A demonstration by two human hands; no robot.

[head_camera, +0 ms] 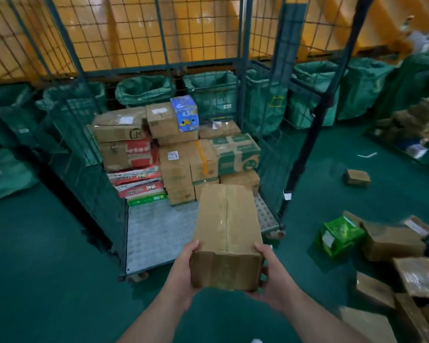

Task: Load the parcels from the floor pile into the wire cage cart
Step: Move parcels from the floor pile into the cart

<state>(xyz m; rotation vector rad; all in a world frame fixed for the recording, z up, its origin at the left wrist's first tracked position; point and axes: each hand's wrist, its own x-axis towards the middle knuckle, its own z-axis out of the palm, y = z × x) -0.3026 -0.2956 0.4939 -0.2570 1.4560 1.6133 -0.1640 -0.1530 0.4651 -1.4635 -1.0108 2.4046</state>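
Note:
I hold a long brown cardboard box (227, 231), taped along its top seam, out in front of me. My left hand (185, 266) grips its near left corner and my right hand (270, 271) grips its near right corner, fingers curled under it. The box hangs over the front edge of the wire cage cart (156, 233), whose grey floor plate is bare at the front. Several stacked parcels (176, 149) fill the cart's back half. The floor pile (401, 268) of brown boxes lies at my right, with a green box (337, 235) beside it.
Green sacks on frames (208, 95) line the wall behind the cart. The cart's mesh sides (84, 149) stand left and right of the open front. A small lone box (357, 178) lies on the green floor at right. More parcels lie at the far right (411, 125).

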